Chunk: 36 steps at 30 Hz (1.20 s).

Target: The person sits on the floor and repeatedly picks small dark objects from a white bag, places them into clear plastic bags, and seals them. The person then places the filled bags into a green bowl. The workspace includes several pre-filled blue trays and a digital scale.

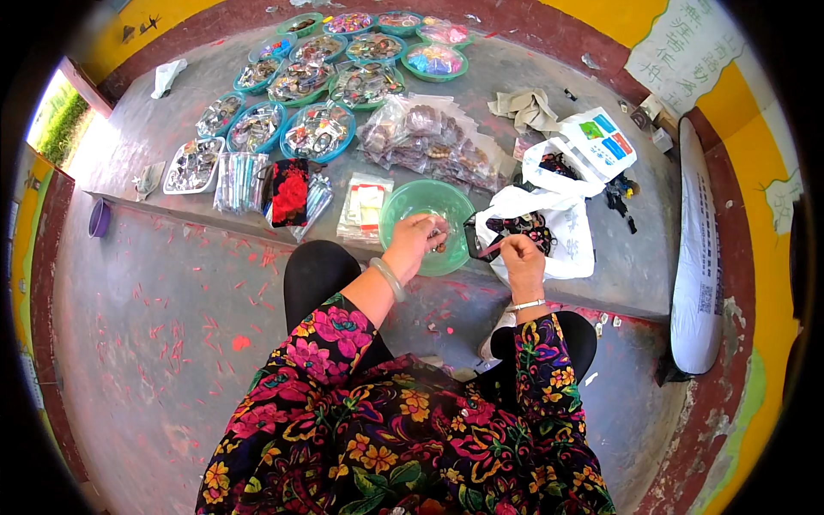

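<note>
Left hand [415, 238] over the green bowl [403, 206] on the grey worktop [154, 129], grip pinched together on something too small to tell. Right hand [518, 255] just beside the bowl, grip clamped on a thin pink stick [492, 248], in front of a white bag [562, 225]. Farther back, teal-rimmed dishes of small trinkets [318, 131] and clear packets [429, 137].

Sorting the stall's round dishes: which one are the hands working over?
The plain green bowl at the step's front edge, under the left hand. It looks nearly empty; the blue- and green-rimmed dishes farther back are full of trinkets.
</note>
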Tool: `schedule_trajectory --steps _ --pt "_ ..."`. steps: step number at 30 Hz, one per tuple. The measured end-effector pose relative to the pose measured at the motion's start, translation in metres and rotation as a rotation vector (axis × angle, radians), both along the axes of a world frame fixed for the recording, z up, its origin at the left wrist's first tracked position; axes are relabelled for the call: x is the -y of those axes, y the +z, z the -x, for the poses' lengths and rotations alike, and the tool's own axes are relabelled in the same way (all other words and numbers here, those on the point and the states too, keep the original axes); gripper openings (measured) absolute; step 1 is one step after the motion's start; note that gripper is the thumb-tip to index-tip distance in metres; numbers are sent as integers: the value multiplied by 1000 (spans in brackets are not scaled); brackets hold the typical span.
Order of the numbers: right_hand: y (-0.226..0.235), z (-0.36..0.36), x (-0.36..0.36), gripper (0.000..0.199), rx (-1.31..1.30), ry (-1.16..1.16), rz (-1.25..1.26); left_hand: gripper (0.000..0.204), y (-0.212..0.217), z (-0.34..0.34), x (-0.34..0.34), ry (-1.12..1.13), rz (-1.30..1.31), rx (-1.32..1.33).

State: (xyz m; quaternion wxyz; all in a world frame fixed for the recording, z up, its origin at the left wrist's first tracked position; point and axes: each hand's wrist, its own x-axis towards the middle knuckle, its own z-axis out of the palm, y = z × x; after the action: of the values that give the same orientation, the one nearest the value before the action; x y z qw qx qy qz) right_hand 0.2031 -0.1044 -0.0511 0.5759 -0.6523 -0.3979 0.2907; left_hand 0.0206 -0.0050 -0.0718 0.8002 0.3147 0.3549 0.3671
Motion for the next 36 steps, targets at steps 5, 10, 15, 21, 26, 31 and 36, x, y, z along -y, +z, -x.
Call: schedule_trajectory --steps 5,10,15,21,26,31,36 --pt "-8 10 12 10 530 431 174 17 5 1 6 22 -4 -38" --pt "-14 38 27 9 703 638 309 18 4 0 6 -9 -5 -42" --pt "-33 55 34 25 983 911 533 18 6 2 8 -31 3 -50" --pt "-76 47 45 35 908 1154 580 19 7 -1 8 -62 -7 -92" --pt "-43 45 36 24 833 896 545 19 10 2 9 -54 -18 -55" --pt "-30 23 18 16 550 661 672 19 7 1 9 -47 -11 -72" --pt "-48 26 28 28 725 930 606 19 7 -1 10 -58 -10 -46"
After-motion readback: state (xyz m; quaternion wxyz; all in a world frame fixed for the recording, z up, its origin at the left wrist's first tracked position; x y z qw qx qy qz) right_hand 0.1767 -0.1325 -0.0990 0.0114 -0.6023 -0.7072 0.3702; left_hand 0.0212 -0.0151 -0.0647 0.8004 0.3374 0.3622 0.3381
